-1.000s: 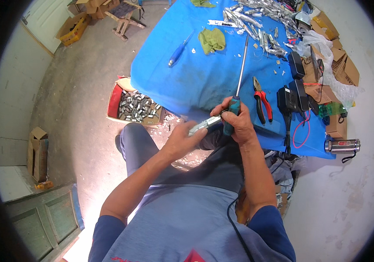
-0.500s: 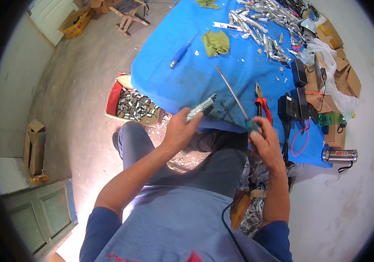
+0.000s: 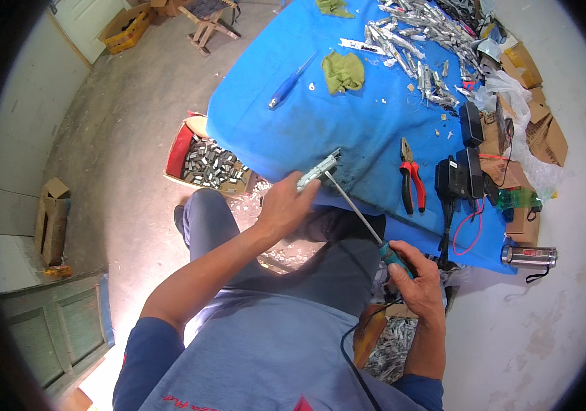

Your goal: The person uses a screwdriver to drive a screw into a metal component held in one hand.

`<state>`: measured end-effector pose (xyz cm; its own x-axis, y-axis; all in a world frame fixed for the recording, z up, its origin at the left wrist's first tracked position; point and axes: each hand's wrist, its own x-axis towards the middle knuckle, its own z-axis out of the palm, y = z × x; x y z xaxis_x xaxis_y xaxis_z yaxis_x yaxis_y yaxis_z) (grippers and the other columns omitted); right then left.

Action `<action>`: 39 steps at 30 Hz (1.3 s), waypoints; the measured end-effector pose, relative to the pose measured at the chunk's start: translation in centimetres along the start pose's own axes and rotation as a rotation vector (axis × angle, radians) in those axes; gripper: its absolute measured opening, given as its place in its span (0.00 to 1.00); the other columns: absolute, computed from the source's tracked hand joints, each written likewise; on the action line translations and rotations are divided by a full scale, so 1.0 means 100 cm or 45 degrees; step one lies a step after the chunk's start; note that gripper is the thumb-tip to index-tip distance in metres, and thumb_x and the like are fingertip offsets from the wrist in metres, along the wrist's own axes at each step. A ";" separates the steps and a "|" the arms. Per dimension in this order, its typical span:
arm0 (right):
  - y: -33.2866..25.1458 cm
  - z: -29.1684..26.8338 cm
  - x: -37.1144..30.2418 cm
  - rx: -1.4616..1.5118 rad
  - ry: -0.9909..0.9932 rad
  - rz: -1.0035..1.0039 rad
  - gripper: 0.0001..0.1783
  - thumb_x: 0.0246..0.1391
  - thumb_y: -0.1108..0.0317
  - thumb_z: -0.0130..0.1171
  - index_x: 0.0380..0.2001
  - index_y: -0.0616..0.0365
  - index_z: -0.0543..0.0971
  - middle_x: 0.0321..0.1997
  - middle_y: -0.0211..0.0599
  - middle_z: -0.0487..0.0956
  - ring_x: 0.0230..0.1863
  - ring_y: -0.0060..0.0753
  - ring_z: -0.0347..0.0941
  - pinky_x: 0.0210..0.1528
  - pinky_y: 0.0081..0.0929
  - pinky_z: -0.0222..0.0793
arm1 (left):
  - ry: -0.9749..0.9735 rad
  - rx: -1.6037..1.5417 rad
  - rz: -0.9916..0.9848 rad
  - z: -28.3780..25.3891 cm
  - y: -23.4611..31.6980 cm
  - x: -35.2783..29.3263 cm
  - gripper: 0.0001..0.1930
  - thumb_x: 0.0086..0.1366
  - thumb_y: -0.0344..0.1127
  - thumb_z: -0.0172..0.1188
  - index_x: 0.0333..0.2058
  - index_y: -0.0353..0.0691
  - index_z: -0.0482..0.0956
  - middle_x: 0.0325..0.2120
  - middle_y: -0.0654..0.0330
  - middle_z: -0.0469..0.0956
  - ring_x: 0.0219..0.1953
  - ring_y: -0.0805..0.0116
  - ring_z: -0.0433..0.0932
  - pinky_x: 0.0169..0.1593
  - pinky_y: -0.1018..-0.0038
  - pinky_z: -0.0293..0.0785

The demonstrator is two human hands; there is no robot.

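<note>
My left hand (image 3: 287,201) grips a slim grey-white part (image 3: 318,171), long and narrow with a dark far end, at the table's near edge. I cannot make out its exact kind. In my right hand (image 3: 417,279) is a screwdriver (image 3: 356,210) with a green handle and a long metal shaft. Its tip meets the side of the part, or lies very close to it, near the left fingertips. Red-handled pliers (image 3: 412,179) lie on the blue cloth (image 3: 252,103), beyond my right hand. A blue-handled screwdriver (image 3: 288,87) rests farther off to the left.
Many similar slim parts (image 3: 437,41) are heaped at the table's far right. A green rag (image 3: 343,72) lies mid-table. Black adapters (image 3: 452,178) and a metal flashlight (image 3: 530,257) line the right edge. A box (image 3: 178,152) of small metal pieces stands left of the table.
My right hand has come down and nearer, bringing the screwdriver's tip from above the cloth down to the part. The pliers now show whole. My left hand has barely moved.
</note>
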<state>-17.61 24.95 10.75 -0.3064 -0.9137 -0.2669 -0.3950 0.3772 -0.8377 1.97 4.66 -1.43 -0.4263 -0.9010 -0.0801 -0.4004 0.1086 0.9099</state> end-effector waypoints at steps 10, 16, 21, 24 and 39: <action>-0.006 0.001 -0.003 0.048 -0.034 -0.006 0.20 0.60 0.67 0.61 0.53 0.64 0.77 0.38 0.33 0.80 0.33 0.19 0.73 0.34 0.19 0.71 | 0.053 0.207 0.056 0.003 0.004 -0.006 0.21 0.71 0.51 0.52 0.37 0.33 0.73 0.23 0.41 0.76 0.31 0.38 0.77 0.34 0.50 0.69; 0.009 0.013 0.000 0.241 -0.024 0.003 0.20 0.61 0.67 0.60 0.55 0.63 0.76 0.37 0.32 0.80 0.30 0.18 0.73 0.30 0.18 0.71 | 0.047 0.209 0.062 0.004 0.003 -0.006 0.20 0.72 0.50 0.52 0.37 0.34 0.72 0.24 0.41 0.76 0.32 0.36 0.77 0.34 0.49 0.69; 0.012 0.019 0.001 0.229 -0.020 -0.008 0.20 0.62 0.67 0.60 0.55 0.63 0.76 0.37 0.33 0.80 0.30 0.18 0.72 0.30 0.18 0.71 | 0.053 0.216 0.068 0.004 0.003 -0.007 0.19 0.72 0.49 0.52 0.37 0.34 0.72 0.24 0.40 0.76 0.31 0.36 0.77 0.34 0.49 0.69; 0.012 0.022 -0.001 0.201 -0.003 0.005 0.20 0.62 0.68 0.59 0.55 0.63 0.76 0.37 0.33 0.80 0.29 0.18 0.72 0.30 0.18 0.71 | 0.053 0.205 0.080 0.003 0.003 -0.008 0.19 0.72 0.48 0.52 0.37 0.34 0.71 0.24 0.40 0.76 0.31 0.36 0.76 0.34 0.48 0.69; 0.003 0.028 -0.008 0.033 0.082 -0.093 0.18 0.61 0.71 0.58 0.53 0.63 0.78 0.35 0.32 0.80 0.26 0.17 0.71 0.28 0.18 0.70 | 0.038 0.254 0.068 0.002 0.004 -0.007 0.19 0.72 0.49 0.51 0.38 0.34 0.71 0.23 0.40 0.76 0.30 0.36 0.76 0.33 0.48 0.69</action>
<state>-15.06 25.38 9.33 -0.3330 -0.9268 -0.1737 -0.3965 0.3048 -0.8659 1.97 5.41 -1.10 -0.4283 -0.9035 -0.0187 -0.5317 0.2352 0.8137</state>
